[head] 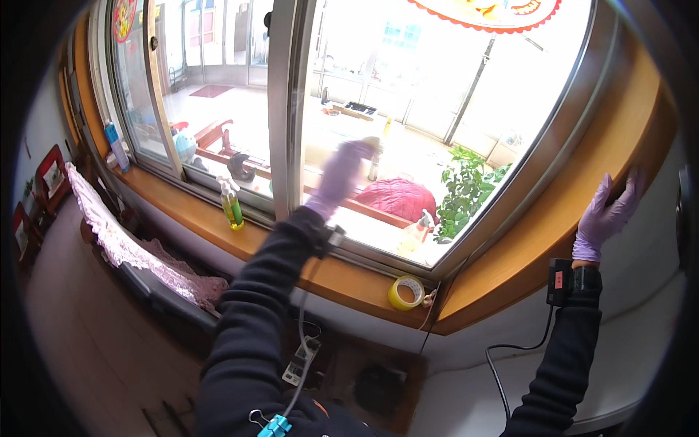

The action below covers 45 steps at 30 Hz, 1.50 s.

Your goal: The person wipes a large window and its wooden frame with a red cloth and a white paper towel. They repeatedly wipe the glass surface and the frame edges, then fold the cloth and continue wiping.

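Observation:
My left hand (341,172), in a purple glove, is raised before the right window pane (338,120) and blurred by motion. Something small and pale shows at its fingertips, too blurred to name; whether the hand grips it I cannot tell. My right hand (603,218), gloved the same way, rests with thumb and fingers apart against the edge of the wooden window frame (551,246) at the right. It holds nothing that I can see. Each wrist wears a strapped device with a cable.
A spray bottle with yellow-green liquid (232,205) and a roll of yellow tape (406,293) stand on the wooden sill (333,276). An aerosol can (116,146) is farther left. Below are a lace-covered piece of furniture (142,262) and a power strip (300,360). Plants (464,191) show beyond the glass.

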### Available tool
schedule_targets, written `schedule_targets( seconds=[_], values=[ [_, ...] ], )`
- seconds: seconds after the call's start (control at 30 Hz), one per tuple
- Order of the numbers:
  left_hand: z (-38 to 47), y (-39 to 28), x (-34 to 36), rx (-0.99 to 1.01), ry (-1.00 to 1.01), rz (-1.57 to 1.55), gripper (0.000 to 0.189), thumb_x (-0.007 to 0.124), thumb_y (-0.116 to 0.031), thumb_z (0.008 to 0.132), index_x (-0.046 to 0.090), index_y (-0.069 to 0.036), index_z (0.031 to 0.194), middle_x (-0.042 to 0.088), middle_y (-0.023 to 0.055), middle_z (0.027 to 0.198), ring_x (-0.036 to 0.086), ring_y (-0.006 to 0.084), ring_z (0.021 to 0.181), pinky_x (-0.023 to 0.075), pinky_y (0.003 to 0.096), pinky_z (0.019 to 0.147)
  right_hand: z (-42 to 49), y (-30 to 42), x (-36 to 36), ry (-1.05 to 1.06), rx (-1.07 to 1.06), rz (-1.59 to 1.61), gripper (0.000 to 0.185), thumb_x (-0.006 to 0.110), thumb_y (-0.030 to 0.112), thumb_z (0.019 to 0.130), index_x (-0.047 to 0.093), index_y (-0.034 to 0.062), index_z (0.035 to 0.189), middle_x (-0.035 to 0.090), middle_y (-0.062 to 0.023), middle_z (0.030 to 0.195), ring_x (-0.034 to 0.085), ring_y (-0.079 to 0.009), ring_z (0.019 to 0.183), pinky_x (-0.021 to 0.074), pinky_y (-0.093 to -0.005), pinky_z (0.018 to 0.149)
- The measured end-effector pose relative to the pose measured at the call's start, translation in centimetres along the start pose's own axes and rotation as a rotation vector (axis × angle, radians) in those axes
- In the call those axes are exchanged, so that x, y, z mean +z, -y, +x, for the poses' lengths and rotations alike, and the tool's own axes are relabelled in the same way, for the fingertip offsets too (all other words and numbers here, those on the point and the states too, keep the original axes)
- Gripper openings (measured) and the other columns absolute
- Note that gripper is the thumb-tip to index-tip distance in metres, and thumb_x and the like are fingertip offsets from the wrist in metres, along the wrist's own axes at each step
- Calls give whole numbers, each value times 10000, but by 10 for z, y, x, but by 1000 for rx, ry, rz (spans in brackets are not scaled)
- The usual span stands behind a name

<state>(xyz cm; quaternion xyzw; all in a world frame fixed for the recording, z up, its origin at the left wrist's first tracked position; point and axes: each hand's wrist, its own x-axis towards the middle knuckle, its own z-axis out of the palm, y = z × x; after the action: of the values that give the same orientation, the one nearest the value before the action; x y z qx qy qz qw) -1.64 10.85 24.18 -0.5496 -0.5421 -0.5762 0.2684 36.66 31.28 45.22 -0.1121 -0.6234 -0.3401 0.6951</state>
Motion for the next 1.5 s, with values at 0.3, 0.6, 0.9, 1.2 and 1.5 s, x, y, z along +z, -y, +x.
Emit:
schedule_targets(
  seconds=[0.3,0.6,0.9,1.2,1.5],
  values=[
    [61,-26,56,-422,-879,223,157,531,-128,984,605,11,981,549,124,950,523,244,903,444,378,812,0,-2,-2,-14,3,-68,438,581,255,974,514,11,1331,485,-215,1420,517,-401,1249,443,-468,1047],
    [74,-150,179,144,246,128,119,518,-120,973,576,-62,1058,605,120,1028,607,280,853,527,391,792,6,5,-7,4,27,-10,458,577,240,972,484,1,1352,468,-210,1437,494,-389,1269,411,-455,1076],
    [143,-22,-63,-8,-386,589,214,559,-14,921,604,-37,1129,594,131,1015,616,304,926,529,399,806,6,2,-5,-21,23,-7,463,569,228,969,480,-12,1355,453,-242,1439,483,-419,1279,409,-474,1075],
    [171,-112,130,63,-465,-156,164,444,-75,1021,536,31,1106,547,150,970,564,274,933,474,384,834,5,-2,-10,44,57,-34,489,575,227,958,473,-27,1363,448,-264,1433,456,-430,1304,376,-485,1099],
    [207,-137,93,361,70,-98,115,497,-67,942,599,-78,994,633,126,919,640,323,915,518,391,768,2,-2,-7,58,121,3,509,563,239,976,449,-14,1403,433,-229,1465,436,-391,1336,362,-469,1114]
  ],
)
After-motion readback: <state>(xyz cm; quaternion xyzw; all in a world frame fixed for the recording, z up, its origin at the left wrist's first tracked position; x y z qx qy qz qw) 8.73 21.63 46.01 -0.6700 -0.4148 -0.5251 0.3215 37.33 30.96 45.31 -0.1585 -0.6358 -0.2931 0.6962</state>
